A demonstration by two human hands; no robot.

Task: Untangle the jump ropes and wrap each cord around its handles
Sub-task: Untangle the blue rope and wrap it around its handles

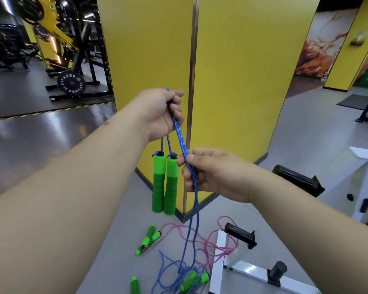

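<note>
Our left hand (159, 115) is clamped high on the blue cord (181, 139), with the two green handles (164, 185) hanging straight down just below it — their long axis upright. Below and to the right, our right hand (208, 172) pinches the same cord, nearer the handles, while the slack drops to the floor (106, 251) tangle.

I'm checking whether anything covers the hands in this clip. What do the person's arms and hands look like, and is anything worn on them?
Both arms are bare as far up as the view shows, with no sleeves visible. The left hand and right hand wear no gloves, rings, watch or wristband. The left forearm has a small reddish mark near the wrist.
</note>
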